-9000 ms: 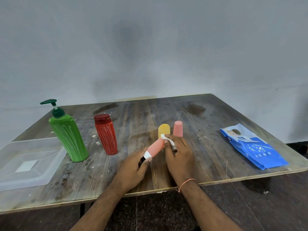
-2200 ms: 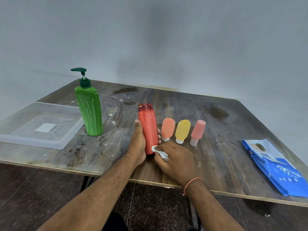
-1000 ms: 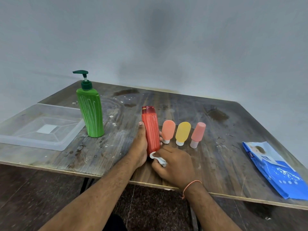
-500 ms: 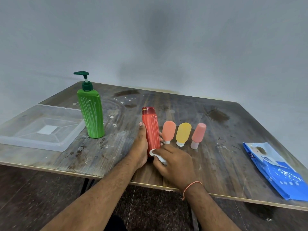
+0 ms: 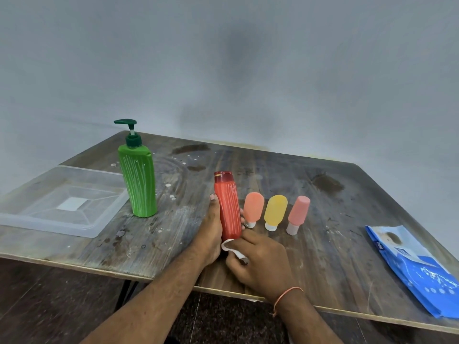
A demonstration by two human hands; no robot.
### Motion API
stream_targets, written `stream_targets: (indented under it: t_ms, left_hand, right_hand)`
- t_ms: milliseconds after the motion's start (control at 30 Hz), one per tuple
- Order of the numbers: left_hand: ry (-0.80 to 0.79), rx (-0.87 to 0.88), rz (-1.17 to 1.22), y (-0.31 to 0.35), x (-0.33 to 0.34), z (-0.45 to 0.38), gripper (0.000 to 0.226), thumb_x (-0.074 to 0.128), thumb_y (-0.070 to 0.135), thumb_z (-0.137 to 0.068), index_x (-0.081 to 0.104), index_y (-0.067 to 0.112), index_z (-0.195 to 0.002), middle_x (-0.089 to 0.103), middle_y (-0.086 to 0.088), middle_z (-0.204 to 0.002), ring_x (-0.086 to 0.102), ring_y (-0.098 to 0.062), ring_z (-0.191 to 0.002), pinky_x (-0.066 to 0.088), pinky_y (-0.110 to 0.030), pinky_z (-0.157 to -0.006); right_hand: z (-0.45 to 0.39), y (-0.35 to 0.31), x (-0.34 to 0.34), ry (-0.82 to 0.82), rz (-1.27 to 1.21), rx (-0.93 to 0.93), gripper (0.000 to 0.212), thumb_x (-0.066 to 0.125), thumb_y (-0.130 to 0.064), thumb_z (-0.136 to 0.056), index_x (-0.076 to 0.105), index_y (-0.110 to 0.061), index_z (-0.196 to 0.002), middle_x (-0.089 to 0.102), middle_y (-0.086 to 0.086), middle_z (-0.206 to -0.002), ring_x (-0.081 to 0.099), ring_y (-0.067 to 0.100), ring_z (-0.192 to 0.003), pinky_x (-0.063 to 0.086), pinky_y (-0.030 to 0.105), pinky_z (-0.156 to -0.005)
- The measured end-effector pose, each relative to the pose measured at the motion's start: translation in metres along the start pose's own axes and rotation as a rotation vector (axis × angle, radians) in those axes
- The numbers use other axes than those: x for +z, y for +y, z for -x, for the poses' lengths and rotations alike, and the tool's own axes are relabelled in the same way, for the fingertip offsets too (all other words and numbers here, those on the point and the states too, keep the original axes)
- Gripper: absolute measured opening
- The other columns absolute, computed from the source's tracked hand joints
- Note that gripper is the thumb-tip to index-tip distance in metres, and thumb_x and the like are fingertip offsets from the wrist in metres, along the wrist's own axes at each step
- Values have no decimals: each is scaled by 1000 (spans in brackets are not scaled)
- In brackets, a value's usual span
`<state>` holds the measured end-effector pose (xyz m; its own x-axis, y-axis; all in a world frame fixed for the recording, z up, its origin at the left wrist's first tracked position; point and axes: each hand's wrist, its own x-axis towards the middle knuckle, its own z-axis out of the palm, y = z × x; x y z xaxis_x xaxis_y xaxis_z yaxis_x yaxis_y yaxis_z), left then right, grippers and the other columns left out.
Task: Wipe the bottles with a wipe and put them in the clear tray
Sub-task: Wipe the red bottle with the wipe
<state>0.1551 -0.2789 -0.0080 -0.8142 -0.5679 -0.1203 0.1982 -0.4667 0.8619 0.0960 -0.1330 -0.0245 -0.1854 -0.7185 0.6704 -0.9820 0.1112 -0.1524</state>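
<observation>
My left hand [image 5: 210, 234] grips the red bottle [image 5: 227, 207] near the table's front edge, thumb on its left side and fingertips showing on its right. My right hand [image 5: 258, 263] pinches a crumpled white wipe [image 5: 232, 247] at the bottle's base. Right of the red bottle stand three small upside-down bottles: an orange one [image 5: 253, 208], a yellow one [image 5: 275, 211] and a pink one [image 5: 298, 212]. A tall green pump bottle [image 5: 137, 178] stands to the left, beside the clear tray [image 5: 49, 225], which holds no bottles.
A blue pack of wipes [image 5: 417, 268] lies at the table's right front corner. The wooden table [image 5: 323, 194] is stained and spotted with white flecks. The clear tray overhangs the table's left edge. A grey wall rises behind.
The wipe in my right hand has slid slightly down and left along the red bottle's base. My left hand keeps its grip on the bottle. The other bottles stay in place.
</observation>
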Motion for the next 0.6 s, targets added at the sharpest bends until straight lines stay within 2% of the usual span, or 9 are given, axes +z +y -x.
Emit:
stream_targets:
  t_ms: [133, 233, 333, 433, 533, 600]
  left_hand:
    - [-8, -10, -8, 2, -1, 1, 97, 25, 83, -93, 69, -1, -118, 72, -18, -96, 71, -26, -83, 60, -39, -83]
    - [-6, -4, -41, 3, 0, 3, 97, 22, 81, -94, 70, 0, -115, 74, -17, -94, 72, -25, -82, 61, -37, -80]
    - [4, 0, -34, 1, 0, 2, 96, 23, 81, -95, 71, 1, -114, 73, -18, -96, 71, -27, -84, 59, -41, -87]
    - [9, 0, -25, 0, -2, 0, 98, 25, 84, -91, 70, 0, -116, 74, -19, -99, 71, -28, -88, 57, -45, -94]
    - [13, 0, -48, 0, -3, 0, 99, 23, 84, -92, 69, 0, -119, 74, -18, -99, 72, -27, -88, 59, -42, -88]
    - [4, 2, -60, 1, -2, 2, 97, 22, 82, -94, 70, 0, -117, 74, -18, -98, 73, -27, -85, 60, -40, -84]
  right_hand:
    - [-1, 2, 3, 69, 46, 49, 19, 72, -31, -94, 78, -34, -112, 70, -10, -99, 69, 17, -81, 56, 37, -60]
    - [-1, 1, 2, 32, 39, 3, 22, 70, -35, -97, 76, -38, -118, 66, -10, -96, 67, 18, -77, 54, 35, -58]
    - [0, 0, 1, 18, 22, 6, 20, 72, -33, -92, 78, -37, -111, 68, -11, -96, 67, 17, -77, 55, 37, -59]
    - [0, 3, 4, 79, 42, 68, 18, 72, -31, -92, 80, -33, -109, 73, -11, -100, 70, 17, -83, 57, 37, -62]
    - [-1, 3, 5, 77, 52, 62, 21, 69, -33, -98, 78, -33, -117, 71, -9, -101, 71, 17, -87, 58, 37, -62]
    - [-1, 2, 2, 43, 47, 23, 21, 69, -34, -98, 77, -36, -118, 68, -11, -98, 68, 16, -81, 54, 32, -59]
